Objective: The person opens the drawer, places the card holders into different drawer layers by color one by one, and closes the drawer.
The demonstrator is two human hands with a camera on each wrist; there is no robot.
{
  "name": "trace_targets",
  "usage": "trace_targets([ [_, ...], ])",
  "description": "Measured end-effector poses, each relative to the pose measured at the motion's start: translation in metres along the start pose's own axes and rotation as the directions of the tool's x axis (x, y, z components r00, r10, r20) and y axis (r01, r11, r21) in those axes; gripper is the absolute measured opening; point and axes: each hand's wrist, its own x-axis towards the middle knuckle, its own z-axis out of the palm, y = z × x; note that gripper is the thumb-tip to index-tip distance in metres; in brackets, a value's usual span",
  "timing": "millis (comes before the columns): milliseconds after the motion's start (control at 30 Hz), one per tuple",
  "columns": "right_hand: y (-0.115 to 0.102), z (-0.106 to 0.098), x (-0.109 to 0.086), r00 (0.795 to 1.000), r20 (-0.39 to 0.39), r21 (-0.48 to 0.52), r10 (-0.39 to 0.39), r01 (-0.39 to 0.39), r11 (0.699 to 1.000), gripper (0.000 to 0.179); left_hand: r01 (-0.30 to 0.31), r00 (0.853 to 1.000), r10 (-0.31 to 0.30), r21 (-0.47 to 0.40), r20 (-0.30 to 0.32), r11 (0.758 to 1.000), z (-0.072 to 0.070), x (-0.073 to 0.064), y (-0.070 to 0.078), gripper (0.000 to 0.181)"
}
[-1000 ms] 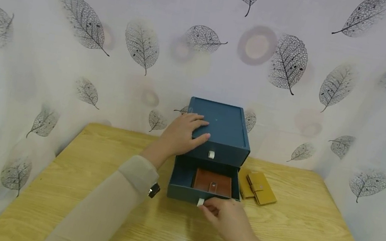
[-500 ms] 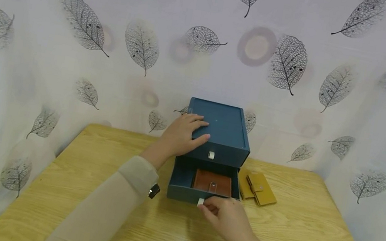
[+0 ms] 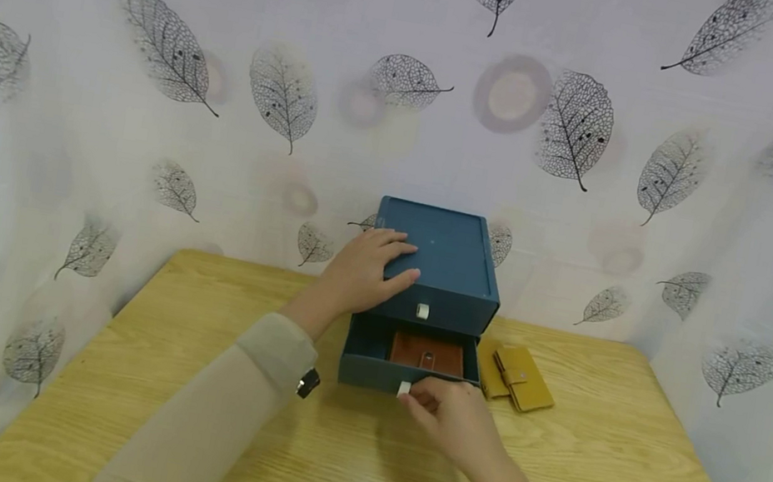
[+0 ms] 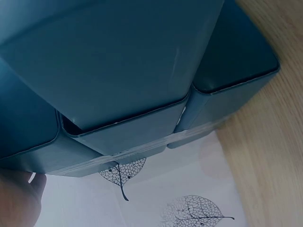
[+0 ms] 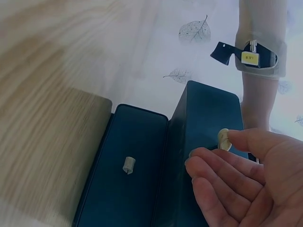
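A small blue two-drawer box [image 3: 447, 242] stands on the table in the head view. Its lower drawer [image 3: 373, 373] sticks out part-way, with a brown leather wallet [image 3: 440, 356] with a snap strap inside. My left hand [image 3: 362, 271] rests on the box's top near the left front edge, fingers spread. My right hand [image 3: 460, 421] pinches the white drawer knob [image 3: 404, 390] of the lower drawer. In the right wrist view, thumb and fingers meet at that knob [image 5: 224, 139]. The upper drawer's white knob [image 3: 422, 312] is untouched, and that drawer is closed.
Two mustard-yellow wallets [image 3: 522, 378] lie overlapping on the table just right of the box. The wooden table [image 3: 234, 293] meets a leaf-printed white curtain [image 3: 272, 198] behind and at both sides. The left wrist view is mostly filled by blue box surfaces [image 4: 109, 61].
The lower drawer has slid a little back into the box, and my right hand has moved in with its knob. Less of the brown wallet shows. My left hand stays in place.
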Motion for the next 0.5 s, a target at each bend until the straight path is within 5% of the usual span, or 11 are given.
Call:
trace_targets([
  [500, 0.012, 0.002, 0.019, 0.998, -0.028, 0.021, 0.056, -0.055, 0.998, 0.008, -0.003, 1.000, 0.003, -0.014, -0.014, 1.000, 0.002, 0.001, -0.002, 0.059],
])
